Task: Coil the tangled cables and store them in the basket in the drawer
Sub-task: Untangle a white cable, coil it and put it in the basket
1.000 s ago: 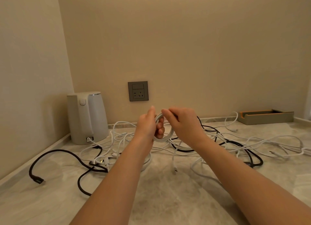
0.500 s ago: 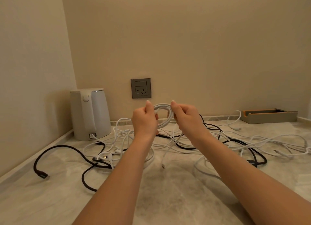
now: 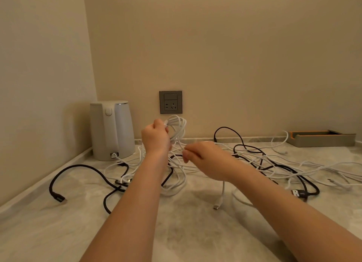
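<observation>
— Hands logged?
— Left hand [image 3: 155, 139] is closed round a small white coil [image 3: 177, 124], held up above the countertop [image 3: 186, 232]. Right hand [image 3: 205, 160], apart and lower, appears pinched on the trailing white strand [image 3: 221, 144].
— Step?
— Coiling of one white cable is judged under way. Slack must be drawn clear of the black cables [image 3: 82, 166] for another loop. No basket or drawer is seen.
— Room?
— Bare counter is noted in front. A kettle [image 3: 111, 130] bounds the left, a tray [image 3: 323, 139] the far right.

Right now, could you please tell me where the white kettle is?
In the head view, the white kettle stands in the back left corner of the counter, left of the wall socket and the left hand.
</observation>
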A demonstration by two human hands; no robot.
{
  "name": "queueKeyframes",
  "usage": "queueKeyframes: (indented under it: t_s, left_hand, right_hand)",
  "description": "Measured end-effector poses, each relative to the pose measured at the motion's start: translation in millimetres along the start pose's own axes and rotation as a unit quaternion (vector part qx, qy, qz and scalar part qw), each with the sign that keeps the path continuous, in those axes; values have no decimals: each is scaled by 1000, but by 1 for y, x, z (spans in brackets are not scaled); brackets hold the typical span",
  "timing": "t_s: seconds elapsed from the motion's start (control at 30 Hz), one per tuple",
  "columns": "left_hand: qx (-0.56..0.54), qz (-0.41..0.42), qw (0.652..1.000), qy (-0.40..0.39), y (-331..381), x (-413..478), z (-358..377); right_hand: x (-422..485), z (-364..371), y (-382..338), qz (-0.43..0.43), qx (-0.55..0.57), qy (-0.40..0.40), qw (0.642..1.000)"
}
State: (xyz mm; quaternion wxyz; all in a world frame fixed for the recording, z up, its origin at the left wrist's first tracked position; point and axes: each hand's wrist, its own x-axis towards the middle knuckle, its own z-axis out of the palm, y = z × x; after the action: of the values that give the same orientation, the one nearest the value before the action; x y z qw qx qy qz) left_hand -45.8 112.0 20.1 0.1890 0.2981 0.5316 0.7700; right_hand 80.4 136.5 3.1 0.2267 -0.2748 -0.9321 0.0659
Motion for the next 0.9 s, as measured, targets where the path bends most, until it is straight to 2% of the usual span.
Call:
queueKeyframes:
  t_s: [0.1,0.2,0.3,0.37,0.43,0.53,0.6,0.67,0.8,0.9]
  left_hand:
    - [1,-6,1000,16,-1,2,-1]
    - [16,9,999,29,-3,5,-3]
    - [147,135,980,21,-7,7,-3]
    - [229,212,950,-10,-10,3,-1]
    - [275,245,927,-65,-13,2,2]
    - [303,249,902,-179,-16,2,5]
    - [293,231,895,-246,-16,0,7]
    - [272,208,890,-302,-14,-4,7]
    - [210,162,892,-366,-8,-15,12]
    - [139,109,902,-394,-5,-23,16]
  right_hand:
    - [-1,3,-16,-54,-95,21,994]
    - [-2,-1,-14,-99,-121,109,982]
    - [-2,-5,-5,-159,-150,213,952]
    - [-3,-9,1,-168,-162,252,939]
    - [-3,-12,7,-158,-146,263,941]
    - [-1,-20,18,-92,-72,256,959]
    - [-1,-24,27,-41,30,233,971]
    - [-2,-26,33,-5,154,199,968]
    - [-3,-25,40,55,338,114,933]
    - [-2,-22,43,81,460,75,881]
